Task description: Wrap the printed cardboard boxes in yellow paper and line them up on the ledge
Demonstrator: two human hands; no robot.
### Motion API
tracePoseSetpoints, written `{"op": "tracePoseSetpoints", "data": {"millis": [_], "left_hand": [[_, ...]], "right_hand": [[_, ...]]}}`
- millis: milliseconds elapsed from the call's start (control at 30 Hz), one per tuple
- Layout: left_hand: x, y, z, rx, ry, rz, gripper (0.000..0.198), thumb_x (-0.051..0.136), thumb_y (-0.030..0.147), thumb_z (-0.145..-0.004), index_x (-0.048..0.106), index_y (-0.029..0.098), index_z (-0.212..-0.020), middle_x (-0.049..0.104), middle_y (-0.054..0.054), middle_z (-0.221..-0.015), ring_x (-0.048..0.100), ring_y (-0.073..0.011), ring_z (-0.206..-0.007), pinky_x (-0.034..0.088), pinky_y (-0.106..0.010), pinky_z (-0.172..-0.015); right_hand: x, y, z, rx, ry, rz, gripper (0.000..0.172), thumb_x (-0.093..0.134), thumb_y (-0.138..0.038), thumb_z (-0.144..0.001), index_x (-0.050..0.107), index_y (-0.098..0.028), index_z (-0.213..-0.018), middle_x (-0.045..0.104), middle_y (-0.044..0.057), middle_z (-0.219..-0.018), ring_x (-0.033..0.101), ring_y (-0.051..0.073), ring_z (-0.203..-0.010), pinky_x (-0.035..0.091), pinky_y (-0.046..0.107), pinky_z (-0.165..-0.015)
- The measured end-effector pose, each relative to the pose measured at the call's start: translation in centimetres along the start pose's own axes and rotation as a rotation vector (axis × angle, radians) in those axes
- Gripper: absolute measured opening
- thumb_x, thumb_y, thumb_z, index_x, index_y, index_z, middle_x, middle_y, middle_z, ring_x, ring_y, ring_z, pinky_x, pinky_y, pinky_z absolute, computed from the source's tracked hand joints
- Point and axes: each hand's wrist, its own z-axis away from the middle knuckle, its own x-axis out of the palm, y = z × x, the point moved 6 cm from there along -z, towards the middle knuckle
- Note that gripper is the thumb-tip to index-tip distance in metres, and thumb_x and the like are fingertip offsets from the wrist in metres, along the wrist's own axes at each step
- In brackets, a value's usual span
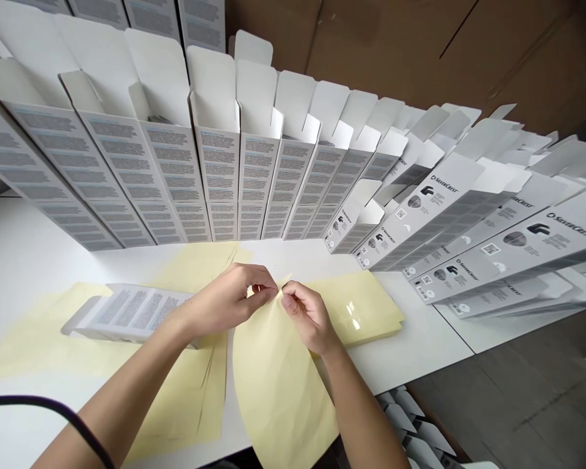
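My left hand and my right hand meet above the white table. Their fingertips pinch the pointed top corner of a pale yellow translucent sheet, which curves down over the table's front edge. More yellow sheets lie flat beneath and beside my hands. Left of my left hand, a white printed carton lies on the yellow sheets, close to my wrist.
Rows of open white cartons stand along the table's back, and grey SilverCrest cartons lie stacked at right. A black cable crosses the lower left. Brown cardboard rises behind; a grey floor shows at right.
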Motion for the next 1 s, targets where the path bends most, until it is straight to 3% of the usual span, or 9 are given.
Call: {"op": "tracePoseSetpoints", "data": {"millis": [1000], "left_hand": [[-0.18, 0.05, -0.13, 0.019, -0.005, 0.048, 0.021, 0.051, 0.021, -0.089, 0.071, 0.018, -0.083, 0.068, -0.002, -0.084, 0.057, -0.0123, -0.074, 0.044, -0.025, -0.069]], "right_hand": [[0.07, -0.22, 0.01, 0.007, 0.005, 0.051, 0.026, 0.047, -0.036, -0.096, 0.046, -0.018, -0.077, 0.038, -0.001, -0.070, 0.034, 0.011, -0.063, 0.029, 0.026, -0.059]]}}
